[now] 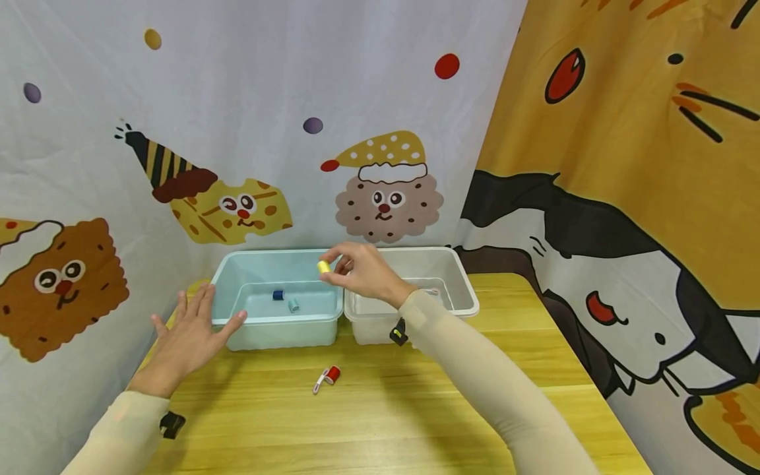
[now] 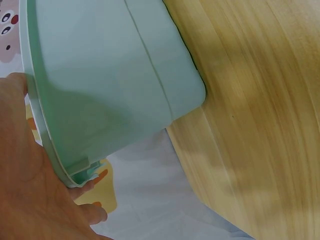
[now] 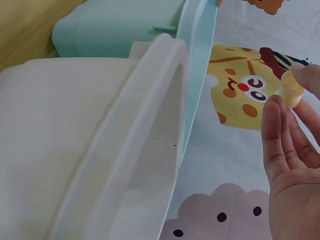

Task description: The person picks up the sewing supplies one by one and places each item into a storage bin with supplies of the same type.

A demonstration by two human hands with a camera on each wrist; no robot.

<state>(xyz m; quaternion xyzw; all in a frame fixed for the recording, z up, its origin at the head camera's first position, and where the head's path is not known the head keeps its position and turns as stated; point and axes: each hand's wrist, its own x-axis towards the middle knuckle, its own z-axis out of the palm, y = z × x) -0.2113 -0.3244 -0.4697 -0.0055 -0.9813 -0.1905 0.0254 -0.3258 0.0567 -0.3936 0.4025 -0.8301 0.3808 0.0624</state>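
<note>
My right hand [image 1: 365, 272] pinches a small yellow thread spool [image 1: 323, 267] between thumb and fingertips, above the inner walls of the two bins. The same yellow spool [image 3: 290, 90] shows in the right wrist view. Below it in the light blue bin [image 1: 279, 320] lie a dark blue spool [image 1: 278, 295] and a pale teal spool [image 1: 293, 305]. My left hand [image 1: 192, 333], fingers spread, rests at that bin's left front corner, thumb along the rim [image 2: 40, 115]. On the table, a red spool [image 1: 333, 375] lies against a white looped strip [image 1: 320, 382].
A white bin [image 1: 469, 290] stands right of the blue one, partly hidden by my right forearm; a small pale item [image 1: 432, 291] lies inside. Both sit toward the back of the wooden table [image 1: 356, 429]. A cartoon-printed curtain [image 1: 255, 79] hangs close behind.
</note>
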